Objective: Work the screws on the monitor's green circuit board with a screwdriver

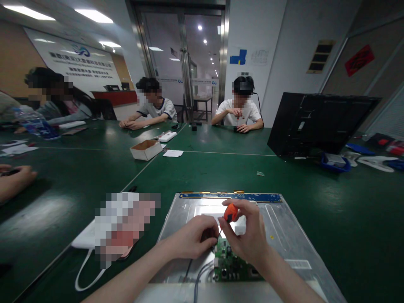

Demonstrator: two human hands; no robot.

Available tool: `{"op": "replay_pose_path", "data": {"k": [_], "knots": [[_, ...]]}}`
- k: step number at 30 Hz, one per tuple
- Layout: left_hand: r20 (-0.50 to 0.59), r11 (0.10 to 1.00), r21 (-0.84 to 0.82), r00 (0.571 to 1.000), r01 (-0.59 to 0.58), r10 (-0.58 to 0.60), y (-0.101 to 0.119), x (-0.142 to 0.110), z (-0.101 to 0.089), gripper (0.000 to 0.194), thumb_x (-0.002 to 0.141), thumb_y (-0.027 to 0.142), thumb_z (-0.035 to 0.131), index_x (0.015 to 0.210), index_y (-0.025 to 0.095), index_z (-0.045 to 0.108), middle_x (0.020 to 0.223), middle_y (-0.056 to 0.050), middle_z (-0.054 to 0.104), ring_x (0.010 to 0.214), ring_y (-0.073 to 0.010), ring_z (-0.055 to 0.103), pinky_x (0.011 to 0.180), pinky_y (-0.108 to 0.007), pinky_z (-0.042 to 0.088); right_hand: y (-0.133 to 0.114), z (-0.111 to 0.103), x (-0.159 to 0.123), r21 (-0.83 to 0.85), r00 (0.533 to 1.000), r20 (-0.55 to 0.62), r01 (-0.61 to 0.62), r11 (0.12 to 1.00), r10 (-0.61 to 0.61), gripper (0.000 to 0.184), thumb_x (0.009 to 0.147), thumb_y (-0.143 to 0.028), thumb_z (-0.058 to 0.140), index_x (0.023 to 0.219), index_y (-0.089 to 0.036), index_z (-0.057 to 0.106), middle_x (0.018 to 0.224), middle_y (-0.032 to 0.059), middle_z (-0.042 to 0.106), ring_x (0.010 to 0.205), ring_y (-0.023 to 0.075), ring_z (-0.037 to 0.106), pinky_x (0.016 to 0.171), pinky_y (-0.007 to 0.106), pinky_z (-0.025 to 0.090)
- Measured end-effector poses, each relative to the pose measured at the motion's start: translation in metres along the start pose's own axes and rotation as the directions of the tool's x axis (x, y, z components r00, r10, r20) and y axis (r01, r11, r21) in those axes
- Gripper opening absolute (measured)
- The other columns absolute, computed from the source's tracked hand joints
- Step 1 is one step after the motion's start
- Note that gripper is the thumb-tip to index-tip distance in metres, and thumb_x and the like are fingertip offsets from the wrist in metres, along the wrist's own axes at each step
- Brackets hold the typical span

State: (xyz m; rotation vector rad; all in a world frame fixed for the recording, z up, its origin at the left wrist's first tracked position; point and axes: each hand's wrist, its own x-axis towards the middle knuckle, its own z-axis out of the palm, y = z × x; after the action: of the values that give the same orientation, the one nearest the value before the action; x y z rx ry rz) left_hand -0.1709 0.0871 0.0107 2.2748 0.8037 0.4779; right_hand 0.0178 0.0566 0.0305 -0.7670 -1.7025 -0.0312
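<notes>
In my right hand [249, 229] is a screwdriver [231, 213] with an orange and black handle, pinched between thumb and fingers. Its thin shaft slants down to the left. My left hand [202, 235] is closed beside the shaft's lower end; its fingertips hide what they pinch and where the tip sits. Below both hands lies a green circuit board [224, 263], partly covered by my right hand and forearm. The board sits on a silver metal panel [274, 235] lying flat. Along the panel's far edge runs a narrow blue circuit strip [261, 197]. Grey cables [197, 280] run beside the board.
Left of the panel, a pink phone-like object [132, 235] and a white one with a looped cable [82, 240] lie on the green table [227, 172]. Farther off are a small open box [146, 150] and a black monitor [315, 122]. Several people sit around the table.
</notes>
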Motion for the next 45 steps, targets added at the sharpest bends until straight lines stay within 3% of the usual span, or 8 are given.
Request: {"op": "replay_pose_path", "data": {"k": [6, 10, 19, 23, 29, 38, 45], "knots": [[-0.002, 1.0, 0.026, 1.0, -0.012, 0.012, -0.004, 0.001, 0.002, 0.006, 0.087, 0.021, 0.059, 0.084, 0.016, 0.058, 0.079, -0.002, 0.061, 0.069, -0.016, 0.052, 0.064, -0.026, 0.041, -0.003, -0.004, 0.003, 0.068, 0.992, 0.113, 0.049, 0.996, -0.057, 0.044, 0.091, -0.016, 0.05, 0.134, -0.018, 0.039, 0.109, 0.0134, 0.066, 0.09, 0.0215, 0.066, 0.064, 0.033, 0.059], [0.004, 1.0, 0.009, 1.0, -0.018, 0.018, -0.006, 0.001, 0.003, 0.005, 0.087, 0.021, 0.06, 0.088, 0.016, 0.061, 0.084, -0.004, 0.063, 0.074, -0.0178, 0.054, 0.067, -0.027, 0.043, -0.006, -0.006, 0.005, 0.074, 0.981, 0.188, 0.031, 0.997, -0.045, 0.045, 0.094, -0.012, 0.042, 0.139, -0.017, 0.037, 0.111, 0.0136, 0.064, 0.091, 0.0219, 0.065, 0.07, 0.036, 0.06], [-0.012, 0.996, 0.053, 0.998, -0.069, 0.07, -0.002, 0.001, 0.001, 0.002, 0.087, 0.017, 0.056, 0.085, 0.018, 0.056, 0.081, -0.002, 0.06, 0.072, -0.0171, 0.054, 0.065, -0.026, 0.041, -0.003, -0.002, 0.007, 0.038, 0.996, 0.069, 0.056, 0.998, -0.059, 0.038, 0.093, -0.021, 0.053, 0.129, -0.02, 0.043, 0.098, 0.0084, 0.059, 0.079, 0.0196, 0.061, 0.061, 0.033, 0.057], [-0.011, 0.996, 0.047, 0.997, -0.076, 0.077, -0.005, 0.0, 0.002, 0.002, 0.087, 0.016, 0.057, 0.089, 0.018, 0.056, 0.086, -0.004, 0.063, 0.076, -0.0188, 0.056, 0.069, -0.028, 0.042, -0.001, -0.001, 0.006, 0.051, 0.991, 0.127, 0.042, 0.998, -0.048, 0.043, 0.095, -0.018, 0.048, 0.137, -0.021, 0.04, 0.095, 0.0071, 0.059, 0.077, 0.0193, 0.06, 0.057, 0.031, 0.055], [-0.012, 0.999, 0.028, 0.999, -0.034, 0.035, -0.009, -0.002, 0.005, 0.007, 0.088, 0.016, 0.055, 0.094, 0.017, 0.059, 0.089, -0.005, 0.064, 0.078, -0.019, 0.056, 0.071, -0.029, 0.043, 0.001, -0.004, 0.005, 0.062, 0.991, 0.123, 0.054, 0.997, -0.062, 0.051, 0.095, -0.014, 0.047, 0.144, -0.018, 0.035, 0.096, 0.008, 0.06, 0.079, 0.02, 0.059, 0.064, 0.034, 0.056], [-0.005, 0.998, 0.058, 0.999, -0.034, 0.035, -0.011, -0.001, 0.006, 0.004, 0.086, 0.015, 0.057, 0.09, 0.018, 0.057, 0.087, -0.004, 0.063, 0.076, -0.0189, 0.055, 0.07, -0.029, 0.043, 0.0, -0.002, 0.006, 0.071, 0.984, 0.165, 0.055, 0.996, -0.066, 0.048, 0.095, -0.016, 0.045, 0.143, -0.016, 0.035, 0.095, 0.0085, 0.062, 0.077, 0.02, 0.059, 0.055, 0.03, 0.052], [0.012, 0.998, 0.044, 0.999, -0.037, 0.036, -0.01, -0.001, 0.005, 0.008, 0.086, 0.014, 0.057, 0.093, 0.018, 0.06, 0.09, -0.005, 0.064, 0.082, -0.0208, 0.057, 0.075, -0.031, 0.046, -0.003, -0.005, 0.006, 0.021, 0.977, 0.204, 0.065, 0.998, -0.067, 0.048, 0.098, -0.017, 0.039, 0.145, -0.014, 0.03, 0.097, 0.0098, 0.066, 0.072, 0.0191, 0.062, 0.06, 0.033, 0.054]]}}
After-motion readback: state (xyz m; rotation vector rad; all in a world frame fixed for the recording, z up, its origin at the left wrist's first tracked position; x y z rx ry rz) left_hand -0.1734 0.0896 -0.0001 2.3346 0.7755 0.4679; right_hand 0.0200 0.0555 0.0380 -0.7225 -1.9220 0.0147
